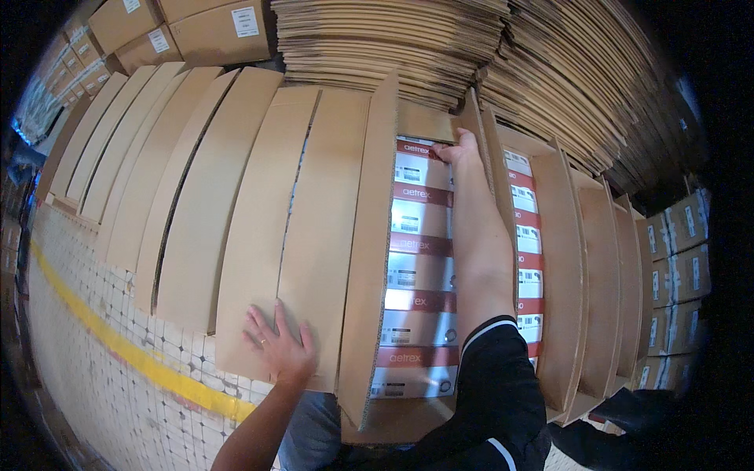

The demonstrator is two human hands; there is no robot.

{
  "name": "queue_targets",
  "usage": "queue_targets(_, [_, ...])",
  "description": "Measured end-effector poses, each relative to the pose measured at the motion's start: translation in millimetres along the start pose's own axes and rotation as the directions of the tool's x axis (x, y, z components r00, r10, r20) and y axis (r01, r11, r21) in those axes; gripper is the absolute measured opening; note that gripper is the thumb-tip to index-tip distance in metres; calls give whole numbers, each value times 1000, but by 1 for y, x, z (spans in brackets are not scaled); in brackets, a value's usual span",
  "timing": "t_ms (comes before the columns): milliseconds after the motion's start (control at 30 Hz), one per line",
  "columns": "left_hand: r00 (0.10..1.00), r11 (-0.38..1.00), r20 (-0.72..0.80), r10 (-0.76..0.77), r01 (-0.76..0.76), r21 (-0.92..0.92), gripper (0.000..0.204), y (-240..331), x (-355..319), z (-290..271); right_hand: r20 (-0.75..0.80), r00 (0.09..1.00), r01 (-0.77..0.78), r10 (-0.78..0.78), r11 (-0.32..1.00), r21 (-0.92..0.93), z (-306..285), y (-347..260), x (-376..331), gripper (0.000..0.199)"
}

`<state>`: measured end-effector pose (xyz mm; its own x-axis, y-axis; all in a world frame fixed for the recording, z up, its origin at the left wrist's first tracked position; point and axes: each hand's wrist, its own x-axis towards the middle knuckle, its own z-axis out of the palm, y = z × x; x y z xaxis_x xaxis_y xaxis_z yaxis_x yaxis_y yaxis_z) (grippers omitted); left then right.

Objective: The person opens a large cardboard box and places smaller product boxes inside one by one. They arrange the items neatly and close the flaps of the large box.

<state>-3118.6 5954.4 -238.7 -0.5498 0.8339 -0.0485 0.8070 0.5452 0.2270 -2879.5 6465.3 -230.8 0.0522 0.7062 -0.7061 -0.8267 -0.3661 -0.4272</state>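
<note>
so the big carton (393, 259) sits open in the middle of the scene, packed with a neat row of small red-and-white boxes (420, 251) running from near to far; the left hand (276, 345) is spread flat on the near end of the left flap (314, 235), fingers released and just pressing, looks like that's to keep the flap down and out of the way; the right hand (459, 149) reaches to the far end, fingers curled over the far flap (428, 122), apparently gripping it to pull it over the boxes; more open cartons (581, 267) stand to the right, folded flat ones (157, 173) lean on the left, stacks of flat cardboard (393, 39) at the far side; yellow floor line (118, 345) near left
</note>
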Motion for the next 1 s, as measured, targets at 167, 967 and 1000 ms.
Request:
queue_targets(167, [1000, 999, 12, -12, 13, -32, 68, 4, -1, -6, 129, 979, 169, -158, 982, -84, 51, -7, -38, 39])
queue_targets(967, [991, 999, -136, 14, -8, 44, 67, 3, -6, 5, 481, 81, 868, 873, 176, -464, -191, 115, -399, 35])
queue_targets(1000, [992, 999, -128, 13, -7, 46, 67, 3, -6, 4, 418, 88, 872, 904, 133, -472, -201, 115, -411, 35])
